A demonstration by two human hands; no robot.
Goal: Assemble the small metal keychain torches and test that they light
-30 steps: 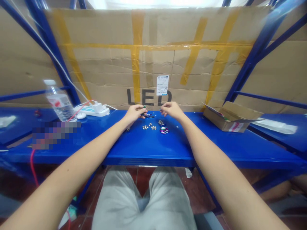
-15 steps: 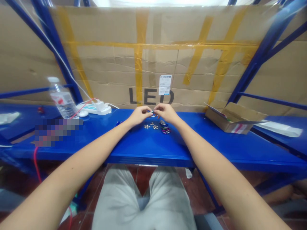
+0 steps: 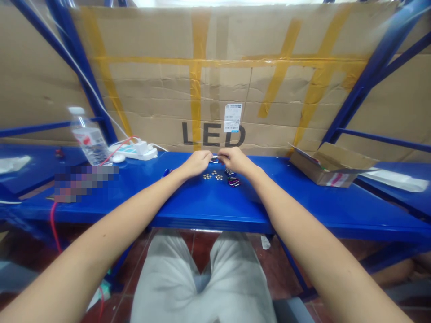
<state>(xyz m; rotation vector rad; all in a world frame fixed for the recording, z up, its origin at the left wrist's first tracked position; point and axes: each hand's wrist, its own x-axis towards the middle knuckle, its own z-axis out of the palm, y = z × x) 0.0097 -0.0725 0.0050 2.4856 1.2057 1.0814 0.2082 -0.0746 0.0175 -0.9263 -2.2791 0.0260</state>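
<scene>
My left hand (image 3: 196,164) and my right hand (image 3: 236,160) meet over the far middle of the blue table (image 3: 208,206). Their fingers are pinched around a small shiny metal piece (image 3: 214,157), too small and partly covered to name. Just below the hands lie several small round metal parts (image 3: 213,176) in little clusters. Close by my right hand sit a few slim silver parts (image 3: 229,172), partly hidden by it. Several coloured carabiner-like clips (image 3: 233,181), purple among them, lie in a pile in front of these.
An open cardboard box (image 3: 332,168) stands at right. On the left are a water bottle (image 3: 89,139), a white power strip (image 3: 139,151) with cables, and a pixelated object (image 3: 84,183). A blue item (image 3: 166,172) lies near my left wrist. A large taped carton (image 3: 161,98) backs the table.
My fingers have curled in more tightly around the small metal piece, and both hands have turned slightly. The parts on the table stay where they were; the view has shifted a little.
</scene>
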